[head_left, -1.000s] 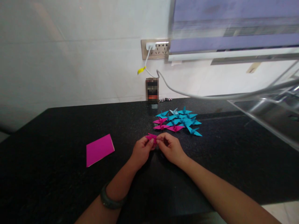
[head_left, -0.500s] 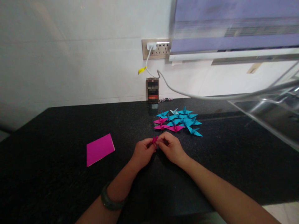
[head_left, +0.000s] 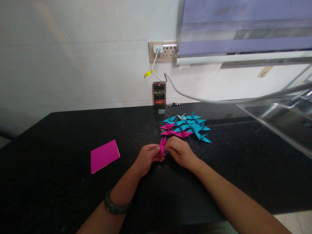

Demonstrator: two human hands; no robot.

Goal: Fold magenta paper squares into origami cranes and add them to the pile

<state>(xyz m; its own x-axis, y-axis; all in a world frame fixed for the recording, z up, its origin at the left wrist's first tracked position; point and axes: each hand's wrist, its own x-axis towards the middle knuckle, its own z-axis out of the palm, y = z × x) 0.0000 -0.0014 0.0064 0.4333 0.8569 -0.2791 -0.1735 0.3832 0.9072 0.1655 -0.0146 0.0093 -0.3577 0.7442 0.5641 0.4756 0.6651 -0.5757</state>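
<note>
Between my two hands is a piece of folded pink paper (head_left: 162, 145) with two narrow points sticking up. My left hand (head_left: 149, 157) pinches it from the left, thumb on top. Closed fingers of my right hand (head_left: 180, 151) meet its right edge; the fingertips are partly hidden, pressed at the paper. Just beyond my hands lies a group of folded paper cranes: several blue cranes (head_left: 192, 125), a few pink cranes (head_left: 183, 133) and one pale crane (head_left: 181, 116). Off to the left rests a pink stack of square paper (head_left: 104, 156).
The black countertop (head_left: 60, 195) runs back to a white wall. A phone-like device (head_left: 159, 94) leans there, its screen blurred, near a beaded strand (head_left: 173, 104). A white cable (head_left: 195, 99) hangs from the wall socket (head_left: 168, 51). A metal rack and sink (head_left: 292, 110) are at right.
The folded paper has turned between my fingers, so its two points now stand upright and more of it shows. My left hand has shifted slightly, its lower fingers extending under the paper.
</note>
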